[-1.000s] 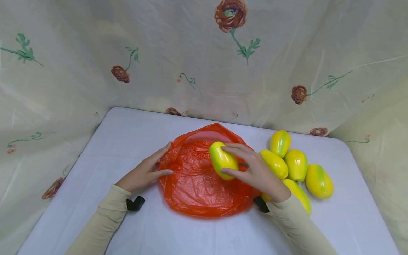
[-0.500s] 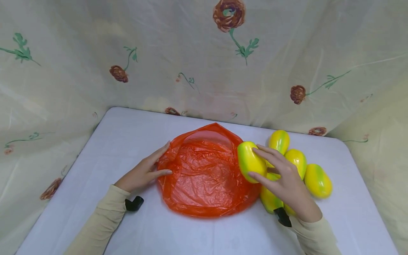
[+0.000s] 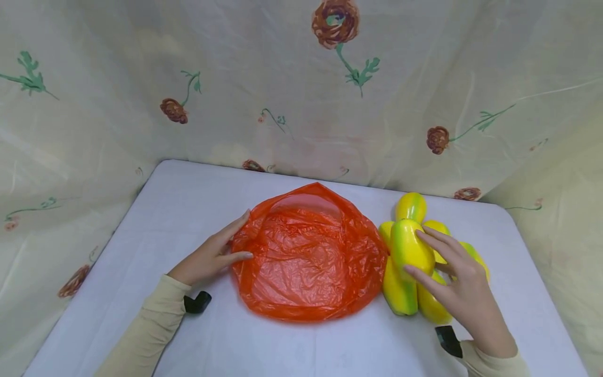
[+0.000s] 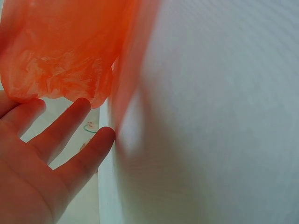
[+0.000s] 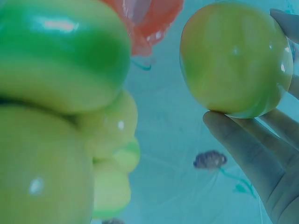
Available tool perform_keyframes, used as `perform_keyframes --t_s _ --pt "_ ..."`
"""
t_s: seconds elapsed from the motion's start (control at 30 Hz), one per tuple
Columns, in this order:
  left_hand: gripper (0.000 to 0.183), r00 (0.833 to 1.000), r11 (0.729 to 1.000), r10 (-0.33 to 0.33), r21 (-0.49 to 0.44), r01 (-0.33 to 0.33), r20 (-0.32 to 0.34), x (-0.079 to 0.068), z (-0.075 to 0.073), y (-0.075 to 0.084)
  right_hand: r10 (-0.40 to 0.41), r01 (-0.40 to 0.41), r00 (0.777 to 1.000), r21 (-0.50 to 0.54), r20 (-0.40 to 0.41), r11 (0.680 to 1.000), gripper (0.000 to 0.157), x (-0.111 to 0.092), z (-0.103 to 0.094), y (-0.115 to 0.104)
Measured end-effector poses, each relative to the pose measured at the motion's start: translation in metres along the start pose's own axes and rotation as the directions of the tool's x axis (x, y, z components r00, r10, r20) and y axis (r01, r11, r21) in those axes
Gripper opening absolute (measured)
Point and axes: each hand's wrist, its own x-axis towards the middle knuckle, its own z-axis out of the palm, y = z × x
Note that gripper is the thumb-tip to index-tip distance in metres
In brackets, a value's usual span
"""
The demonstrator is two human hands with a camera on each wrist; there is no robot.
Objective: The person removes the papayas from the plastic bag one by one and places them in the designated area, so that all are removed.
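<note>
My right hand [image 3: 471, 285] holds a glossy yellow-green mango [image 3: 411, 250] between thumb and fingers, above the other mangoes at the right of the table. The right wrist view shows the held mango [image 5: 236, 58] raised apart from the pile. Between my hands a red plastic bag [image 3: 301, 267] lies with its wide mouth spread toward me. At the bag's left rim is my left hand [image 3: 214, 254], its fingers fairly straight and touching the plastic. In the left wrist view, the fingertips [image 4: 83, 105] reach the thin film of the bag [image 4: 60, 51].
Several more mangoes [image 3: 400, 293] lie clustered just right of the bag, partly hidden by the held one and my right hand. A white cloth covers the table [image 3: 198, 199]. A flower-print curtain [image 3: 282, 78] hangs behind the table and along its sides.
My right hand has carried the mango from over the bag's mouth rightward to above the other mangoes. The left hand stays at the bag's left rim.
</note>
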Motion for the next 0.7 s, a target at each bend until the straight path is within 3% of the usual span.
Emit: perform_keyframes --t_s 0.27,0.7 --pt "0.093 1.0 1.0 0.007 0.004 -0.007 0.001 -0.001 -0.001 -0.001 0.099 -0.101 0.994 -0.034 -0.05 0.994 0.073 -0.017 -0.015 0.015" --pt "0.093 1.0 0.999 0.029 0.023 -0.029 0.0 -0.002 -0.002 0.0 0.197 -0.204 0.977 -0.09 -0.081 0.975 0.073 -0.038 -0.028 0.044"
